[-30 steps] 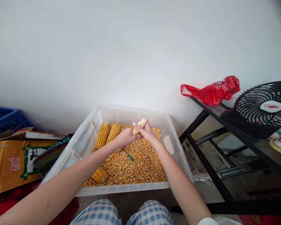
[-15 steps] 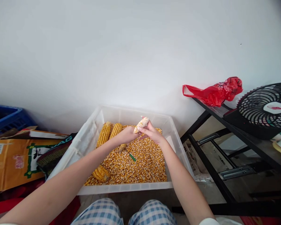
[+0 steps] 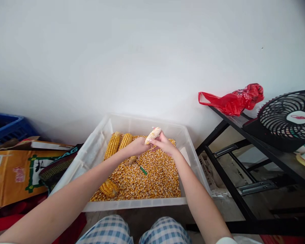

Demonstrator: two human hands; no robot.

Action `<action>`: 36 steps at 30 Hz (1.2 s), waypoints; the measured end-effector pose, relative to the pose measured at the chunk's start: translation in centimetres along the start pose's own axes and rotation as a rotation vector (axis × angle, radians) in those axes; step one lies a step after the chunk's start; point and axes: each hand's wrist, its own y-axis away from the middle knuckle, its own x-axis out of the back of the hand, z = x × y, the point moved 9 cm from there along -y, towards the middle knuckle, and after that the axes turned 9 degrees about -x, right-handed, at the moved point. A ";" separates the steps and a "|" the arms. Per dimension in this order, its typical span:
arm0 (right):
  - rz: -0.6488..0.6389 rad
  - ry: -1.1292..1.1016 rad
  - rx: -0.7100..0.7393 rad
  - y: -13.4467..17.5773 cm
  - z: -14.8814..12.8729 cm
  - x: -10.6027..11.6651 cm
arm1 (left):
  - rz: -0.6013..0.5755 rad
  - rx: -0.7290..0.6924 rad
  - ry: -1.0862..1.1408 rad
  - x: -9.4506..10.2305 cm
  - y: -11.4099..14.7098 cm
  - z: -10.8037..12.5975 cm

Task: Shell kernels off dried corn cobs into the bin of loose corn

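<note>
A mostly bare, pale corn cob (image 3: pixel 153 135) is held tilted above a translucent plastic bin (image 3: pixel 139 203). My left hand (image 3: pixel 139 147) closes round its lower end, fingers partly hidden. Against its right side, my right hand (image 3: pixel 165 144) grips with thumb and fingers. Loose corn kernels (image 3: pixel 155 179) cover the bin's bottom below. At the left inside the bin lie whole corn ears (image 3: pixel 113 145), another corn ear (image 3: pixel 126 140) beside it, and one more ear (image 3: pixel 108 188) near the front, partly behind my left forearm. A thin green-handled tool (image 3: pixel 143 170) rests on the kernels.
To the right, a black metal-framed table (image 3: pixel 266 152) carries a red plastic bag (image 3: pixel 234 101) and a black fan (image 3: pixel 289 118). On the left are a blue crate (image 3: pixel 12 130), an orange cardboard box (image 3: pixel 7 179) and a dark mesh bag (image 3: pixel 57 169). A white wall (image 3: pixel 142 61) stands behind the bin.
Both hands stay at nearly the same spot on the cob. My right hand's fingers have shifted slightly along it; the rest looks unchanged.
</note>
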 end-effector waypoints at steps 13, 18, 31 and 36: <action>0.204 -0.006 -0.018 -0.5 1.3 0.1 | 0.101 -0.083 -0.276 0.6 -0.3 0.2; 0.292 -0.004 -0.022 -0.6 1.3 0.8 | 0.073 -0.002 -0.273 0.4 -0.3 -0.2; 0.208 0.012 0.035 -0.6 0.9 0.3 | 0.036 0.071 0.035 -0.2 0.0 -0.7; 0.183 0.017 0.087 -0.8 0.9 0.2 | 0.015 0.050 0.177 -0.5 0.0 -0.6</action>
